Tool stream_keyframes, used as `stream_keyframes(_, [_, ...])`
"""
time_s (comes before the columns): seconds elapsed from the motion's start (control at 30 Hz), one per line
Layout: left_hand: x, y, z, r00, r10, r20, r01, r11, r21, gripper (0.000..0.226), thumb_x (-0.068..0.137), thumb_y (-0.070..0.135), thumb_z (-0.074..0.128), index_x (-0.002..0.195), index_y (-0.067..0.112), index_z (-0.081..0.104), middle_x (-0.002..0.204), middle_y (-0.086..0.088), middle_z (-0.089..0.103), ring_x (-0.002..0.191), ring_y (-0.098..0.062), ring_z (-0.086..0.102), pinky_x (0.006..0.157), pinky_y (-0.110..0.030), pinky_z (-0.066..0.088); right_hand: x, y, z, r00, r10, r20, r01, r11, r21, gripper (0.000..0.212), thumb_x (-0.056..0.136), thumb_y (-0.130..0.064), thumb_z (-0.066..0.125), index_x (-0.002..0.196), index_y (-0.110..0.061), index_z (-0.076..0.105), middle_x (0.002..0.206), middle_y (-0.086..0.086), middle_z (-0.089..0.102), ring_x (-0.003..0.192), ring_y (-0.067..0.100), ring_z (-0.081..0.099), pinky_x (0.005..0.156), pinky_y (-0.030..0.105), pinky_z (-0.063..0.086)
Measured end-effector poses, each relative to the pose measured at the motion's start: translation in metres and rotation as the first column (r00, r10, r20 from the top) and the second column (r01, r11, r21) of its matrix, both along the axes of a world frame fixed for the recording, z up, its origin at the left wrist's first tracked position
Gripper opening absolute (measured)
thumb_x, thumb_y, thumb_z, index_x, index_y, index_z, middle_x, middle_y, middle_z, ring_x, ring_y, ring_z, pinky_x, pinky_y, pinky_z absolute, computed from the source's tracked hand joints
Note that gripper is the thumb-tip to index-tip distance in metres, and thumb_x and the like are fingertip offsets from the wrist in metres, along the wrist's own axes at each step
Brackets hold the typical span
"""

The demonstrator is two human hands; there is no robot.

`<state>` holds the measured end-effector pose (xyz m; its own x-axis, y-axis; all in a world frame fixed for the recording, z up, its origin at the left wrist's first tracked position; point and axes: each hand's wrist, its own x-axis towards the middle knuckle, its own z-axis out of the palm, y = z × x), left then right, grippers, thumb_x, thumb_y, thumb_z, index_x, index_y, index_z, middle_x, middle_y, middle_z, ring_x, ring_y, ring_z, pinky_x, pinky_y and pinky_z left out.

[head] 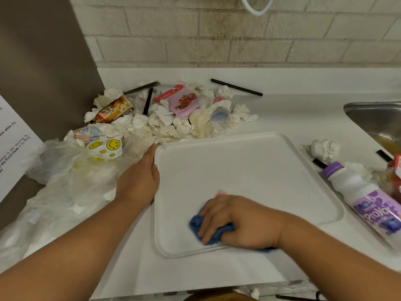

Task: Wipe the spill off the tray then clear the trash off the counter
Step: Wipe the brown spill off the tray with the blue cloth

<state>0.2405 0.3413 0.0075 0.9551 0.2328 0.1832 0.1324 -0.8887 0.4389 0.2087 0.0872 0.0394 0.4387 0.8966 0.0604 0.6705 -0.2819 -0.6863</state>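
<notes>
Grip nearest of all: right hand palm down, fingers curled over and round a bunched blue cloth, pressing it onto the white tray. Blue cloth directly beneath fingers and palm, poking out on the fingertip side and a little under the wrist, in the tray's near left corner, just inside the near rim. Outline of it blurred. Tray flat on the white counter, slightly askew to the counter's front edge.

Further out, left hand flat and straight-fingered along the tray's left rim, thumb against the rim, holding nothing. Beside and beneath that forearm, crumpled clear plastic bags, with a smiley-print wrapper at their far end.

Right of the tray and apart from it, a white yoghurt bottle on its side, purple cap pointing far and left. Past it, a crumpled tissue ball, a short black straw piece and, at the picture's edge, a red wrapper.

Beyond the tray's far left corner and just beside it, a heap of crumpled tissues. Among them, a brown-and-gold sachet, a pink packet and a squashed clear bottle with a blue cap. Behind the heap, near the backsplash, a long black straw. At far right, a steel sink; behind everything, a pale brick wall.
</notes>
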Motion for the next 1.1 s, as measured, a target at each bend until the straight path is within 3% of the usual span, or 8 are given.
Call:
stream_keyframes(0.1, [0.0,0.0,0.0,1.0,-0.006,0.0,0.006,1.0,-0.003,0.058,0.097,0.022,0.036,0.15,0.033,0.016,0.111,-0.011,0.066,0.093,-0.032,0.061,0.077,-0.039,0.047,-0.006,0.034,-0.009,0.995,0.074,0.067,-0.073,0.997,-0.015,0.029,0.075,-0.007,0.059,0.098,-0.014,0.075,0.11,-0.003,0.07,0.115,0.014,0.056,0.107,0.036,0.034])
stream_keyframes(0.23, [0.0,0.002,0.0,1.0,-0.013,0.004,0.013,1.0,-0.009,0.058,0.097,0.022,0.037,0.149,0.033,0.017,0.108,-0.011,0.067,0.09,-0.032,0.061,0.075,-0.038,0.046,0.004,0.005,-0.008,0.998,0.024,-0.056,-0.024,1.0,-0.002,0.032,0.073,0.004,0.063,0.101,-0.007,0.074,0.112,0.002,0.07,0.122,0.014,0.051,0.109,0.032,0.035])
stream_keyframes(0.43, [0.0,0.003,-0.001,1.0,-0.018,0.02,0.018,1.0,-0.008,0.058,0.096,0.023,0.038,0.149,0.035,0.017,0.107,-0.009,0.067,0.088,-0.031,0.061,0.072,-0.036,0.045,0.032,-0.107,0.004,0.782,-0.603,-0.158,0.609,0.793,-0.013,0.051,0.076,0.009,0.062,0.096,-0.036,0.074,0.113,-0.026,0.064,0.113,-0.009,0.052,0.106,0.014,0.032])
stream_keyframes(0.57, [0.0,0.001,-0.001,1.0,-0.012,0.024,0.012,1.0,0.003,0.057,0.096,0.023,0.037,0.149,0.035,0.018,0.106,-0.01,0.067,0.088,-0.032,0.061,0.072,-0.037,0.046,0.038,-0.105,-0.003,0.604,-0.797,0.023,0.797,0.603,-0.04,0.04,0.078,0.004,0.06,0.102,-0.025,0.07,0.115,-0.016,0.061,0.113,0.004,0.052,0.093,-0.003,0.025])
stream_keyframes(0.73, [0.0,-0.001,-0.001,1.0,0.002,0.004,-0.002,1.0,0.011,0.056,0.097,0.026,0.037,0.148,0.034,0.018,0.116,-0.008,0.065,0.096,-0.032,0.061,0.078,-0.039,0.048,0.015,-0.044,-0.01,0.888,-0.41,0.21,0.422,0.906,-0.017,0.037,0.072,-0.002,0.06,0.107,-0.005,0.07,0.114,0.001,0.065,0.112,0.003,0.048,0.098,-0.002,0.022])
stream_keyframes(0.87, [-0.005,-0.004,0.002,1.0,0.004,0.028,-0.003,1.0,-0.019,0.054,0.097,0.029,0.042,0.147,0.031,0.024,0.122,-0.006,0.063,0.103,-0.033,0.06,0.084,-0.042,0.049,0.009,-0.052,-0.006,0.933,-0.328,0.151,0.332,0.943,-0.007,0.037,0.083,0.006,0.056,0.118,-0.004,0.064,0.125,-0.008,0.052,0.121,-0.01,0.032,0.101,-0.002,0.016])
stream_keyframes(1.0, [-0.012,-0.013,0.011,0.999,0.036,0.039,-0.035,0.999,-0.03,0.05,0.096,0.027,0.046,0.144,0.027,0.032,0.116,-0.009,0.065,0.102,-0.035,0.06,0.082,-0.041,0.047,0.017,-0.104,0.0,0.732,-0.672,0.116,0.68,0.73,-0.064,0.045,0.082,0.006,0.054,0.12,-0.017,0.063,0.119,-0.018,0.051,0.114,-0.006,0.044,0.09,-0.005,0.021])
stream_keyframes(1.1, [-0.014,-0.017,0.015,0.998,0.062,-0.008,-0.062,0.998,-0.005,0.047,0.096,0.027,0.047,0.141,0.024,0.037,0.116,-0.01,0.065,0.104,-0.035,0.06,0.085,-0.041,0.047,0.021,-0.132,0.002,0.56,-0.778,0.284,0.827,0.507,-0.241,0.035,0.087,-0.008,0.05,0.118,-0.022,0.06,0.113,-0.01,0.061,0.102,0.015,0.057,0.085,0.017,0.039])
